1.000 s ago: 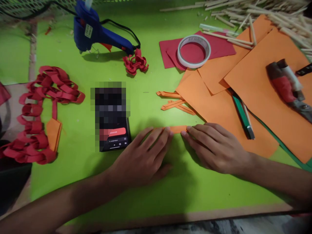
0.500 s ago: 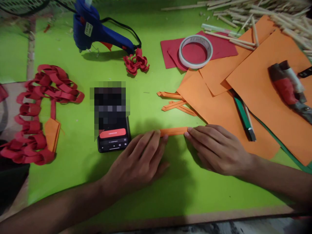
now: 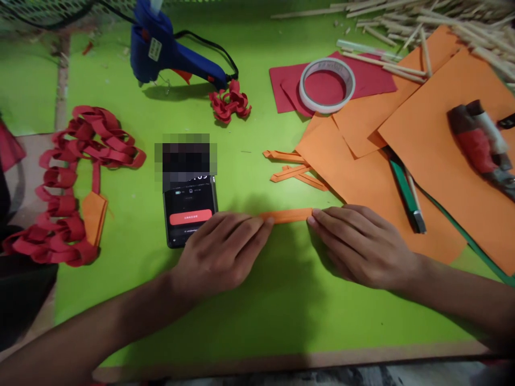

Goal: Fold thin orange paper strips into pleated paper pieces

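Grip check: both hands lie flat and released, nothing clenched, fingers pressing down on a narrow orange paper strip (image 3: 286, 215) that lies on the green counter (image 3: 249, 316). The left hand (image 3: 219, 254) covers the strip's left end with its fingertips (image 3: 263, 224); the right hand (image 3: 358, 244) pins the right end, fingertips (image 3: 316, 215) touching the paper. Between the two hands the strip's middle shows bare, lying level across the counter.

Just beside the left hand sits a phone (image 3: 189, 212), screen lit with a red bar. Beyond the strip, a few more folded orange strips (image 3: 295, 171) lie near the edge of the orange paper sheets (image 3: 362, 177). A green pen (image 3: 406, 195) rests on those sheets. Further back: a roll of tape (image 3: 327, 84) on red paper (image 3: 374, 80), a blue glue gun (image 3: 169, 51), a small red paper flower (image 3: 230, 102). Far left, a red paper chain (image 3: 76, 177).
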The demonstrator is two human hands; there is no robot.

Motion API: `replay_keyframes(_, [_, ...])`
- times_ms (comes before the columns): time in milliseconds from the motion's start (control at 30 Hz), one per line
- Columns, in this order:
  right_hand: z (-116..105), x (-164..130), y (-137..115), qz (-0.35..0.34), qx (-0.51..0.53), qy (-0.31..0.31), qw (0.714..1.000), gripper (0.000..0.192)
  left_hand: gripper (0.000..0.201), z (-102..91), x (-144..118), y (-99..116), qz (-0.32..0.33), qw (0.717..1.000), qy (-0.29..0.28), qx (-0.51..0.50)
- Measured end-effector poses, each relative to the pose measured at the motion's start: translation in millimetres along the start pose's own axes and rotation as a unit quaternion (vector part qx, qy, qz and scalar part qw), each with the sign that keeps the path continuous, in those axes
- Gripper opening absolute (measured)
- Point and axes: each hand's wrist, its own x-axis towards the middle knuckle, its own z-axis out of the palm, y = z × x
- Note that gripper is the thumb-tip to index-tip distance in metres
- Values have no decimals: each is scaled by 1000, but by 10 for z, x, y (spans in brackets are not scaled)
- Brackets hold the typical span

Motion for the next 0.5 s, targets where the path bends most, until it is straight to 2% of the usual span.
replay_keyframes(233, [2, 4, -3, 0, -12, 3, 1000, 37, 29, 71, 31, 21, -55, 998, 2, -32])
replay_keyframes(500, [-17, 20, 1, -6, -15, -3, 1000, 34, 26, 119, 71, 21, -133, 984, -29, -117])
